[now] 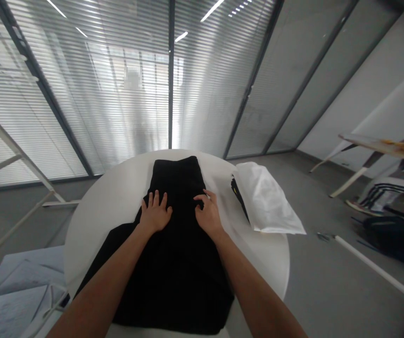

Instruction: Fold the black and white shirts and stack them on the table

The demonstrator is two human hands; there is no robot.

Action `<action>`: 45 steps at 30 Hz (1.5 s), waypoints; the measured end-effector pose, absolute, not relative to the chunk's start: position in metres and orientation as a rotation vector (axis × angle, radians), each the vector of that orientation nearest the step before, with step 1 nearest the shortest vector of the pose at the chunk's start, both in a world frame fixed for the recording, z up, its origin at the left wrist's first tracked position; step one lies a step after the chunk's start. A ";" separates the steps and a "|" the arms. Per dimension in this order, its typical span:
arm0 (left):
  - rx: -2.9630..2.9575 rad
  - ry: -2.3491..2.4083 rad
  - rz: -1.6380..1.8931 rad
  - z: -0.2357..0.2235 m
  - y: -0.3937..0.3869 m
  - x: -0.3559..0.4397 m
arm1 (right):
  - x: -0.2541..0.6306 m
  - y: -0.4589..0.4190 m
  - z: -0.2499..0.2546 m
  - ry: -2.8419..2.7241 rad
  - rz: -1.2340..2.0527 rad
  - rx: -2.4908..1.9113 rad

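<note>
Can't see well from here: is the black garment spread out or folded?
Spread out: the black garment lies flat across the white table, under the left hand and right hand; small folds cannot be told.

Entry: my left forearm (105, 286) and right forearm (260, 293) cover part of the black garment (179, 286), so its type cannot be told. A dark item with yellow marks (239, 193) lies mostly hidden beneath the white bundle (267, 199). Upper middle: a blurred patch (132, 77) on the blinds. Right edge: a shape on a tilted board (377, 146), cut off. Lower right: a dark bag (395, 239), also cut off.
</note>
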State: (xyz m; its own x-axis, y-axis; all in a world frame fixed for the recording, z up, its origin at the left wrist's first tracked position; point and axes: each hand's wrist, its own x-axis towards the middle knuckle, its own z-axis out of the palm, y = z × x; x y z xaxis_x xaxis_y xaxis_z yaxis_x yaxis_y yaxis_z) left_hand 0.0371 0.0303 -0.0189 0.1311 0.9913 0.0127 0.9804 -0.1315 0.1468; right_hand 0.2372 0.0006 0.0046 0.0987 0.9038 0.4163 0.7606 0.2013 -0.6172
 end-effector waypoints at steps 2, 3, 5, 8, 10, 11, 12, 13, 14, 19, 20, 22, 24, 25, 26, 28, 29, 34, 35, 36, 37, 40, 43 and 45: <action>2.268 1.980 0.156 -0.019 0.038 0.038 | 0.246 0.010 -0.004 -1.706 0.232 -1.592; 2.259 1.967 0.151 -0.019 0.042 0.038 | 0.251 0.016 -0.008 -1.708 0.240 -1.607; 2.246 1.935 0.142 -0.018 0.051 0.038 | 0.258 0.025 -0.015 -1.711 0.245 -1.636; 2.244 1.896 0.143 -0.016 0.065 0.040 | 0.265 0.032 -0.019 -1.748 0.203 -1.644; 2.245 1.895 0.147 -0.015 0.074 0.044 | 0.267 0.030 -0.015 -1.759 0.164 -1.668; 2.244 1.903 0.146 -0.015 0.078 0.045 | 0.267 0.027 -0.012 -1.740 0.147 -1.709; 2.242 1.913 0.142 -0.015 0.082 0.047 | 0.266 0.023 -0.008 -1.706 0.139 -1.772; 2.239 1.925 0.138 -0.016 0.087 0.049 | 0.266 0.019 -0.003 -1.669 0.148 -1.850; 2.236 1.937 0.135 -0.016 0.091 0.051 | 0.265 0.014 0.002 -1.643 0.178 -1.932; 2.227 1.987 0.147 -0.020 0.113 0.057 | 0.260 -0.004 0.019 -1.792 0.338 -2.117; 2.224 1.992 0.148 -0.021 0.118 0.057 | 0.260 -0.005 0.020 -1.833 0.341 -2.107; 2.213 1.996 0.153 -0.021 0.126 0.059 | 0.261 -0.005 0.019 -1.879 0.354 -2.054; 2.198 1.997 0.165 -0.022 0.134 0.060 | 0.264 -0.002 0.018 -1.885 0.356 -1.977; 2.188 1.999 0.177 -0.022 0.138 0.060 | 0.266 0.000 0.017 -1.881 0.344 -1.942; 2.177 2.005 0.191 -0.022 0.141 0.061 | 0.268 0.002 0.016 -1.879 0.324 -1.914; 2.152 2.024 0.222 -0.022 0.146 0.062 | 0.272 0.005 0.015 -1.873 0.283 -1.903; 2.141 2.036 0.238 -0.022 0.148 0.063 | 0.273 0.005 0.015 -1.861 0.264 -1.922; 2.096 2.088 0.288 -0.020 0.157 0.067 | 0.274 0.001 0.017 -1.806 0.290 -2.044; 2.086 2.096 0.290 -0.020 0.159 0.068 | 0.273 0.000 0.017 -1.822 0.302 -2.034; 2.074 2.106 0.296 -0.019 0.161 0.068 | 0.272 -0.001 0.016 -1.841 0.304 -2.016; 2.058 2.120 0.301 -0.019 0.163 0.069 | 0.272 -0.002 0.015 -1.855 0.294 -1.995; 2.007 2.166 0.335 -0.020 0.171 0.071 | 0.272 0.001 0.012 -1.853 0.258 -1.971; 1.971 2.204 0.371 -0.021 0.179 0.074 | 0.274 0.004 0.015 -1.804 0.223 -1.981; 1.947 2.224 0.380 -0.021 0.183 0.076 | 0.274 0.004 0.020 -1.781 0.171 -1.973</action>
State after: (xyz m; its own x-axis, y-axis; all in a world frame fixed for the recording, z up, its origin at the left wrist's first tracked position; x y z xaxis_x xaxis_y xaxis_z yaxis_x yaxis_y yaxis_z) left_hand 0.0760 0.1832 -0.0212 -0.1386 0.9893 0.0455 0.9483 0.1194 0.2940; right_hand 0.2738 0.0042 0.0197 0.1481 0.9646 0.2182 0.9055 -0.0436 -0.4220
